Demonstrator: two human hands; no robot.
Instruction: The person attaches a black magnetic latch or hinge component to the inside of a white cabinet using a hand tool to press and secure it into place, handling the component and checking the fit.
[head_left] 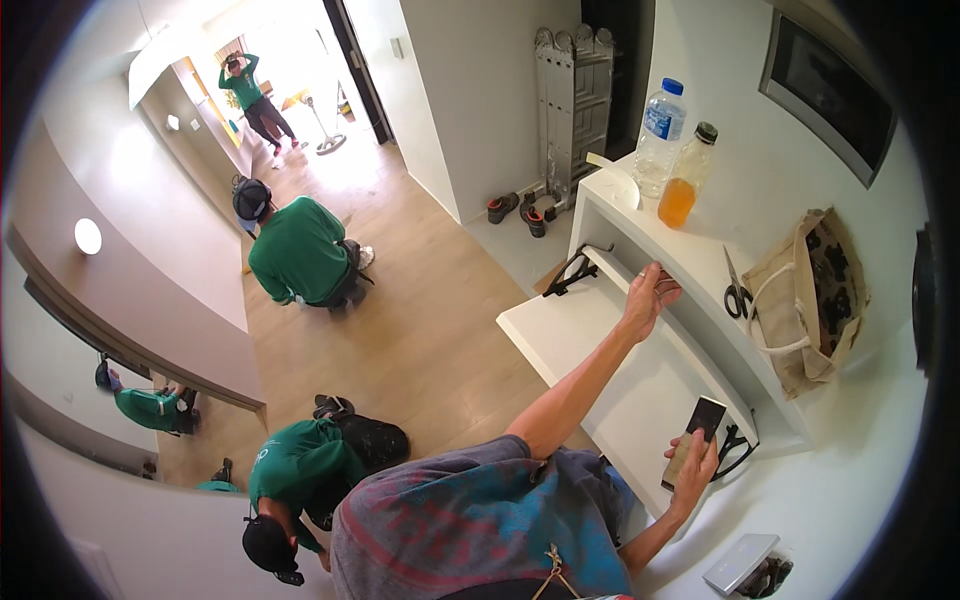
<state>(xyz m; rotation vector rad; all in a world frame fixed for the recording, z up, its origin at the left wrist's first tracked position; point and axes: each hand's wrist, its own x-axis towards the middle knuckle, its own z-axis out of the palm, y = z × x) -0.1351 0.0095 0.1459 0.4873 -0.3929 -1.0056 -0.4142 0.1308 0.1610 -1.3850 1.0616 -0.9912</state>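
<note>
My right hand (692,470) is wrapped around a smartphone (708,413), its dark screen facing up, above the lowered white flap (560,335) of a slim cabinet (765,390). My left hand (652,292) reaches over the flap to the cabinet opening, close to the edge of the inner panel (705,360). Its fingers are slightly bent and apart, with nothing visible in them; whether they touch the panel I cannot tell. Black hinge brackets, one at the far end (570,274) and one near the phone (738,452), join flap and cabinet.
On the cabinet top stand a water bottle (660,140), an orange drink bottle (688,180), scissors (737,290) and a canvas bag (790,325). A folded ladder (575,110) and shoes (520,212) are beyond. People in green crouch at left (310,465) and ahead (305,250); another stands far off (255,95).
</note>
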